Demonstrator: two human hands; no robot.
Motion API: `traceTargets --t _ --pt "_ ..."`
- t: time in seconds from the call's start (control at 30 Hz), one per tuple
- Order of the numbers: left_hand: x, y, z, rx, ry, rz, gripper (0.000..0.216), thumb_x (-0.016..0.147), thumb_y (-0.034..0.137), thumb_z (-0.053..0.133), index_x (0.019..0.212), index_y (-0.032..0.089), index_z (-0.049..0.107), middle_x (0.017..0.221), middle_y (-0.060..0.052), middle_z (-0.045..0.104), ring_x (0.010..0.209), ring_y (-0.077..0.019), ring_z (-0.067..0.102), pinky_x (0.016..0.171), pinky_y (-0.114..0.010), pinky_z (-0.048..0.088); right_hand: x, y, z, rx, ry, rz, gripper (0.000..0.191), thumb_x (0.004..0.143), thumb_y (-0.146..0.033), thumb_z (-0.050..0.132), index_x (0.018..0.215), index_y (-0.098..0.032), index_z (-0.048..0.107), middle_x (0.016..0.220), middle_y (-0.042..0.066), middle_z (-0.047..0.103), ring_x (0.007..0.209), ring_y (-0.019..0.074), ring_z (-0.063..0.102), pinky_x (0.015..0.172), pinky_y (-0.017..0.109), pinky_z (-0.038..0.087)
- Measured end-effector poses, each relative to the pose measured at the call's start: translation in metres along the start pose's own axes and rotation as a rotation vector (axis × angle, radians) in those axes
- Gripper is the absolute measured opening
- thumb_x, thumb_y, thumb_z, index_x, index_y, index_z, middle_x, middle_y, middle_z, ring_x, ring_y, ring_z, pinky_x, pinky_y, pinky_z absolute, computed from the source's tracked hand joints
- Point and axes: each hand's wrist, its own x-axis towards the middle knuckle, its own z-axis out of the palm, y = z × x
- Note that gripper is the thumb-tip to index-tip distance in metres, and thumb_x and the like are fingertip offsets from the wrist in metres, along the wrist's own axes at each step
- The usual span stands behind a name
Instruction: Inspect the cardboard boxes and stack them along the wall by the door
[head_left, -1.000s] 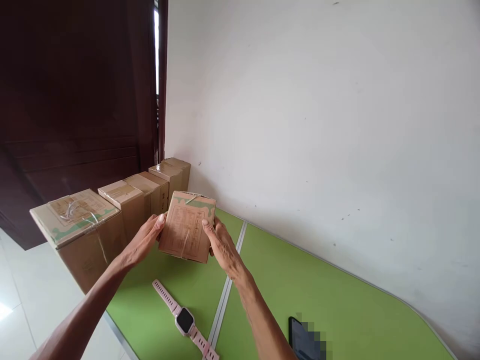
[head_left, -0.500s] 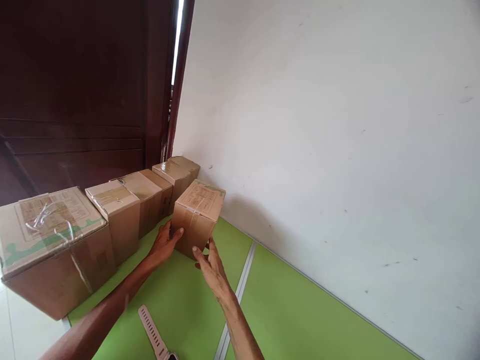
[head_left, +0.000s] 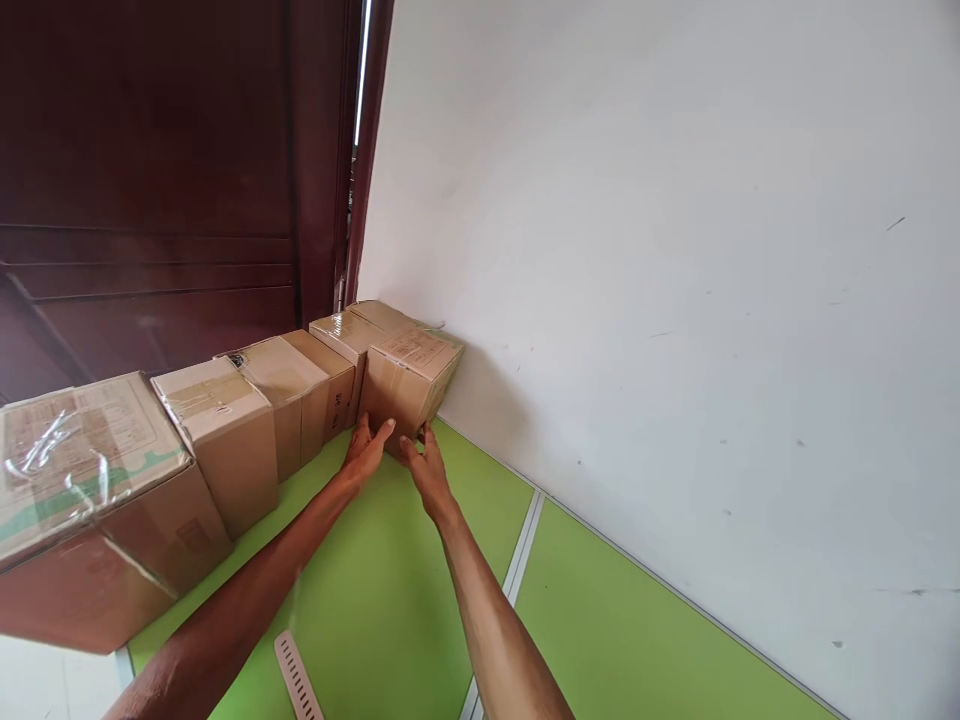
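Note:
A small cardboard box (head_left: 412, 380) with a printed label and clear tape stands on the green table (head_left: 600, 620) in the far corner, beside the white wall and against the last box of a row. My left hand (head_left: 366, 447) presses its fingers on the box's lower left front. Close to it, my right hand (head_left: 422, 465) touches the lower front edge with its fingertips. Both arms stretch forward across the table.
A row of cardboard boxes (head_left: 247, 420) lines the table's left edge, the biggest one (head_left: 82, 500) nearest me. A pink watch strap (head_left: 298, 685) lies at the bottom. A dark wooden door (head_left: 150, 180) stands behind the boxes. The white wall (head_left: 675, 250) bounds the right.
The small box was held tilted in both hands, then set down and slid back into the corner against the wall. The view moved forward; watch face and phone left the frame.

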Motion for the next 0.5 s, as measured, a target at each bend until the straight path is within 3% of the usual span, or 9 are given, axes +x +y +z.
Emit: traceTargets --t 0.1,0.2,0.23,0.27,0.3,0.33,0.4,0.47,0.5 --pt "-0.038 0.011 -0.021 -0.025 -0.075 0.003 0.051 0.108 0.040 0.066 0.154 0.019 0.058 0.162 -0.020 0.056 0.145 -0.0378 0.060 0.120 -0.059 0.049 -0.023 -0.007 -0.011 -0.009 -0.056 0.034 0.091 0.089 -0.062 0.066 0.167 -0.021 0.042 0.159 0.023 0.057 0.124 0.0376 0.071 0.088 0.051 0.064" --pt "-0.113 0.019 -0.066 -0.046 -0.172 0.075 0.048 0.100 0.036 0.075 0.144 0.020 0.068 0.148 -0.018 0.071 0.130 -0.0354 0.072 0.109 -0.048 0.059 -0.072 -0.012 -0.010 -0.034 -0.173 0.035 0.082 0.090 -0.068 0.065 0.153 -0.017 0.054 0.144 0.024 0.067 0.111 0.0355 0.076 0.079 0.045 0.064" --pt "-0.143 0.023 -0.084 -0.051 -0.213 0.153 0.041 0.099 0.038 0.075 0.137 0.022 0.073 0.142 -0.015 0.075 0.125 -0.0329 0.074 0.105 -0.044 0.061 -0.091 -0.013 -0.004 -0.043 -0.223 0.031 0.076 0.091 -0.070 0.065 0.144 -0.016 0.061 0.134 0.022 0.072 0.105 0.0345 0.077 0.076 0.044 0.063" --pt "-0.172 0.027 -0.104 -0.004 -0.239 0.348 0.036 0.104 0.040 0.068 0.135 0.022 0.074 0.134 -0.015 0.077 0.118 -0.0312 0.076 0.103 -0.044 0.062 -0.112 -0.015 0.003 -0.049 -0.277 0.027 0.069 0.090 -0.070 0.065 0.133 -0.016 0.066 0.123 0.020 0.076 0.099 0.0335 0.077 0.074 0.042 0.062" --pt "-0.200 0.032 -0.125 0.081 -0.163 0.551 0.032 0.108 0.038 0.063 0.133 0.023 0.075 0.124 -0.013 0.080 0.111 -0.0285 0.077 0.101 -0.043 0.061 -0.133 -0.017 0.014 -0.050 -0.334 0.026 0.063 0.090 -0.070 0.067 0.122 -0.017 0.071 0.113 0.017 0.078 0.094 0.0327 0.077 0.072 0.042 0.062" --pt "-0.223 0.037 -0.147 0.165 -0.006 0.724 0.028 0.108 0.034 0.061 0.130 0.025 0.076 0.119 -0.011 0.080 0.109 -0.0266 0.076 0.096 -0.041 0.061 -0.154 -0.020 0.026 -0.048 -0.396 0.021 0.057 0.090 -0.069 0.068 0.115 -0.018 0.073 0.107 0.016 0.079 0.092 0.0323 0.077 0.073 0.042 0.062" --pt "-0.253 0.047 -0.195 0.241 0.443 0.980 0.027 0.108 0.032 0.058 0.127 0.026 0.077 0.120 -0.009 0.079 0.114 -0.0278 0.073 0.096 -0.042 0.060 -0.193 -0.027 0.057 -0.041 -0.524 -0.015 0.054 0.093 -0.066 0.068 0.115 -0.018 0.076 0.111 0.015 0.080 0.100 0.0333 0.078 0.084 0.045 0.063" --pt "-0.257 0.055 -0.246 0.193 0.902 1.128 0.030 0.104 0.042 0.062 0.124 0.025 0.077 0.122 -0.008 0.077 0.117 -0.0306 0.071 0.099 -0.048 0.059 -0.223 -0.034 0.090 -0.037 -0.617 -0.074 0.061 0.097 -0.063 0.065 0.138 -0.018 0.070 0.138 0.018 0.074 0.126 0.0352 0.072 0.100 0.048 0.061" --pt "-0.248 0.057 -0.271 0.168 1.020 1.066 0.035 0.103 0.045 0.064 0.128 0.024 0.075 0.129 -0.008 0.074 0.123 -0.0311 0.069 0.104 -0.050 0.057 -0.233 -0.038 0.105 -0.042 -0.636 -0.092 0.070 0.097 -0.064 0.065 0.151 -0.019 0.061 0.153 0.019 0.065 0.139 0.0362 0.064 0.108 0.050 0.059"
